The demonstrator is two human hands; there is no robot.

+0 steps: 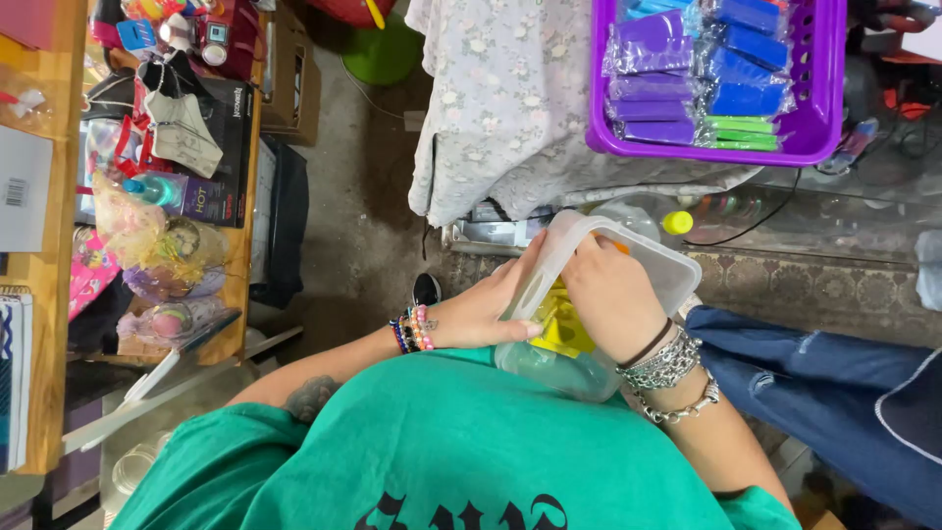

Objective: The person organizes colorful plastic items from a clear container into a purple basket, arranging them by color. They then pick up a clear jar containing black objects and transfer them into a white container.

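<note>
Grey concrete floor (363,196) fills the middle of the frame, with a worn patterned rug (814,285) at the right. Seen from above, a person in a teal shirt (442,451) holds a clear plastic container (559,363) just above the lap, at lower centre. Its translucent rectangular lid (628,257) with rounded corners is tilted up over it. The left hand (481,309), wearing beaded bracelets at the wrist, grips the lid's near edge. The right hand (613,294), with silver chain bracelets, reaches into the container, closed around something yellow (564,329) whose shape I cannot make out. At upper right, a purple plastic basket (819,88) with slotted walls holds glossy wrapped packs in purple, blue and green, resting on a table draped in pale flowered cloth (510,108). Along the left edge, a wooden shelf (49,373) carries cellophane-wrapped gifts, boxes and bottles. Blue denim (824,383) lies at lower right.
</note>
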